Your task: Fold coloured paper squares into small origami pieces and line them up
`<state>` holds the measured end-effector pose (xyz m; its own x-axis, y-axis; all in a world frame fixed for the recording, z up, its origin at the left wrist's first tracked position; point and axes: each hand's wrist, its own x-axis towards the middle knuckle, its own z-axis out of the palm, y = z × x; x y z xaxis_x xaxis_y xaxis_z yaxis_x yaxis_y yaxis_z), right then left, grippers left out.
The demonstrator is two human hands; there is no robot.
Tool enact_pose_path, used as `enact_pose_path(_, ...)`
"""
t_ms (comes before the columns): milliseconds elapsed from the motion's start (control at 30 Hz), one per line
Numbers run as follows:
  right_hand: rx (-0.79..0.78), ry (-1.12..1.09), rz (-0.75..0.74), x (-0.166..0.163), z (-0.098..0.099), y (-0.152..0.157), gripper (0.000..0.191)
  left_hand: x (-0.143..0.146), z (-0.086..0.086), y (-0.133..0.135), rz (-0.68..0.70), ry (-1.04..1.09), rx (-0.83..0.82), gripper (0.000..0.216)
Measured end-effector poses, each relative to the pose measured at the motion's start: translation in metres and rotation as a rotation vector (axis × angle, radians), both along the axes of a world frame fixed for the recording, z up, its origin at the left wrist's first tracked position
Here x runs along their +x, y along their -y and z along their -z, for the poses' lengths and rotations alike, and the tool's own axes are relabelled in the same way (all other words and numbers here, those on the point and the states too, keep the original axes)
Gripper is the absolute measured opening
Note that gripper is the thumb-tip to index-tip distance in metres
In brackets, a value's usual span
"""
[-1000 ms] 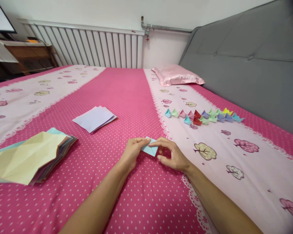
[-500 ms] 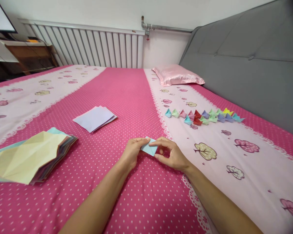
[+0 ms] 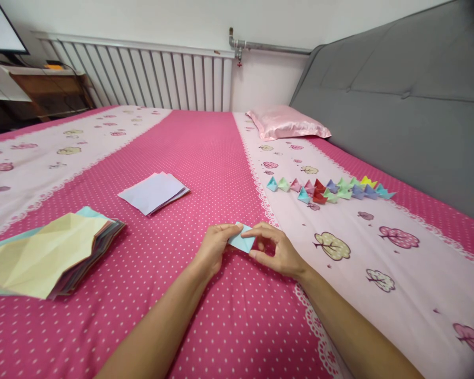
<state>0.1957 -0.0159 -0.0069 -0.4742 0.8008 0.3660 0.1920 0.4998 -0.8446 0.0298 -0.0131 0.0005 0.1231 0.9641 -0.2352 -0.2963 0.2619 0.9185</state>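
A small folded piece of light blue paper (image 3: 240,242) is held between my hands, just above the pink dotted bedspread (image 3: 237,310). My left hand (image 3: 216,243) pinches its left edge, thumb on top. From the other side my right hand (image 3: 277,248) grips it, with the index finger across the upper face and the thumb at the lower right corner. Crease lines show on the paper's face. The undersides of the paper and some fingertips are hidden.
Several small folded paper boats (image 3: 332,189) in mixed colours stand in rows at the right. A stack of pale square paper (image 3: 154,192) lies left of centre, and a larger stack of creased sheets (image 3: 47,252) nearer left. A pink pillow (image 3: 288,122) rests by the grey headboard (image 3: 403,100).
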Motion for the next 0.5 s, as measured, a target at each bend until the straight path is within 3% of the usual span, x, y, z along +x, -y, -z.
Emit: enact_pose_path(500, 0.061, -0.024, 0.131, 0.0003, 0.0069, -0.0055, 0.017, 0.0036, -0.0036, 0.0036, 0.019, -0.017, -0.043, 0.022)
